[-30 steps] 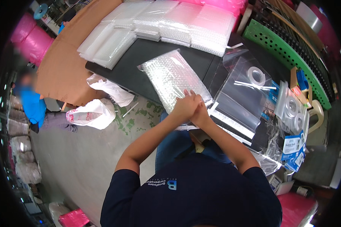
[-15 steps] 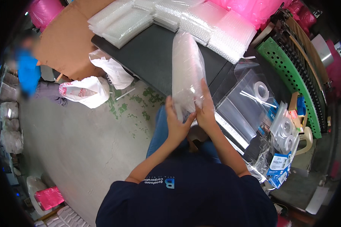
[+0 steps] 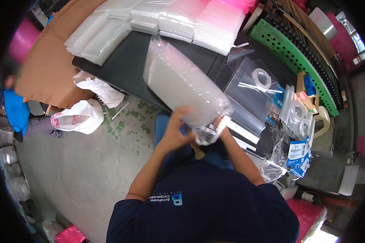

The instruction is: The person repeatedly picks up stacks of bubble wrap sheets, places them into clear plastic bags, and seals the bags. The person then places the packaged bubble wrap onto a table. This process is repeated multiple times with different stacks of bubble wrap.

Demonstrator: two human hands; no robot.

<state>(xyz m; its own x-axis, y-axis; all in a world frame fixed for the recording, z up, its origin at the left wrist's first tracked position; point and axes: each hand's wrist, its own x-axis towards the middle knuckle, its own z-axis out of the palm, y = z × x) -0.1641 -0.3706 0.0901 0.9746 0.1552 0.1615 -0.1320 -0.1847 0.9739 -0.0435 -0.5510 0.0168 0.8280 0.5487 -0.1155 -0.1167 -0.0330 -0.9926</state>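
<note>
- Two forearms, mine, rise from the lower edge, elbows bent outward, and converge in front of my lap.
- Left grip (image 3: 177, 131): curled in a wide C, thumb apart from the fingers, with a gap between them. Fingertips overlap the lower left edge of the package. Motion blurs this hand; I cannot tell whether the fingertips press on the film.
- Right grip (image 3: 222, 124): holding the package at its lower right corner. The forearm runs up and to the left; most fingers are hidden behind the film.
- Package (image 3: 182, 83): clear, bubble-textured, positioned in front of me across the near part of the black worktop (image 3: 136, 50). It lies at a slant, far end to the left, near end toward my lap. Clearance from the surface cannot be determined.
- Near end: crumpled clear film with glare; its edges are hard to trace.
- Concealed: the package covers part of the worktop.
- Cut off: the bubble-wrap stacks (image 3: 166, 20) meet the upper edge; a blurred person in a blue top (image 3: 16, 109) merges into the dark left rim.
</note>
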